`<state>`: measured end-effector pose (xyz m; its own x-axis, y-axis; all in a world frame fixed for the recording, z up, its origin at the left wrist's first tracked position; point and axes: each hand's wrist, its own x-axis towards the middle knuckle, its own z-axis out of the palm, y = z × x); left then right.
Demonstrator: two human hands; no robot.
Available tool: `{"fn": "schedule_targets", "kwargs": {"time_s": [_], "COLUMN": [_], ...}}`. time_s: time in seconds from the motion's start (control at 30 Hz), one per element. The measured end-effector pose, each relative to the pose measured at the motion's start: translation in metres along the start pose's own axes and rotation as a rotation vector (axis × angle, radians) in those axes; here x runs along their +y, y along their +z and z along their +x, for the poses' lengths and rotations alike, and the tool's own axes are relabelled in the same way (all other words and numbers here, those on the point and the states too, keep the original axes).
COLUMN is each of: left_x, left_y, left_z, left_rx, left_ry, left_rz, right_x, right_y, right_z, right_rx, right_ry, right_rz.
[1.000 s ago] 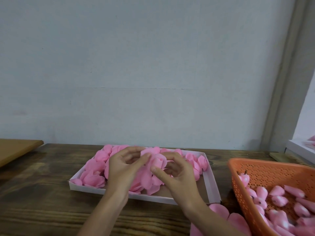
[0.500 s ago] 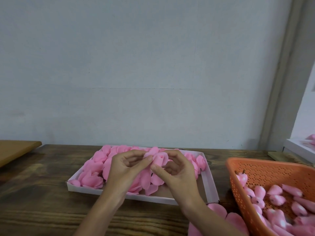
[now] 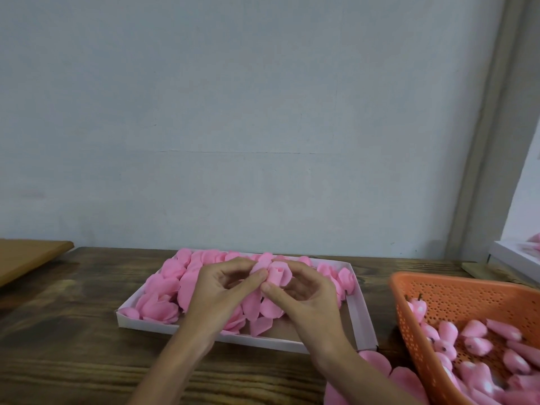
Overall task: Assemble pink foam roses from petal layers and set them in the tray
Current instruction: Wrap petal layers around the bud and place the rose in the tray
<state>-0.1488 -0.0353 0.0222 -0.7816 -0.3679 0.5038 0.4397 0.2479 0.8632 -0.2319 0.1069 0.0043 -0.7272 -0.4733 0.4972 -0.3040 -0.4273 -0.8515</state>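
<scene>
Pink foam petals [image 3: 163,287] filled the white tray [image 3: 360,317] on the dark wooden table [image 3: 73,346]. Just above the tray, both hands held a part-built rose [image 3: 277,273]. The left hand [image 3: 217,296] pinched its left side, and the right hand [image 3: 305,301] curled round it with the thumb at its base. An orange basket [image 3: 455,290] of pink buds [image 3: 473,344] stood to the right.

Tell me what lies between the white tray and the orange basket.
Head view: a bare strip of wooden table separates tray from basket; loose pink petals lie at its near end.
</scene>
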Motion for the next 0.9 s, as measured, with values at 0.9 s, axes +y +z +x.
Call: {"fn": "schedule_targets", "kwargs": {"time_s": [0.9], "left_x": [-0.021], "left_y": [-0.017], "left_z": [0.009], "left_rx": [0.249], "left_ry": [-0.384], "left_rz": [-0.185], "right_x": [0.002], "right_y": [-0.003], "right_z": [0.002], "right_rx": [-0.066], "right_ry": [0.202], "right_rz": [0.122]}}
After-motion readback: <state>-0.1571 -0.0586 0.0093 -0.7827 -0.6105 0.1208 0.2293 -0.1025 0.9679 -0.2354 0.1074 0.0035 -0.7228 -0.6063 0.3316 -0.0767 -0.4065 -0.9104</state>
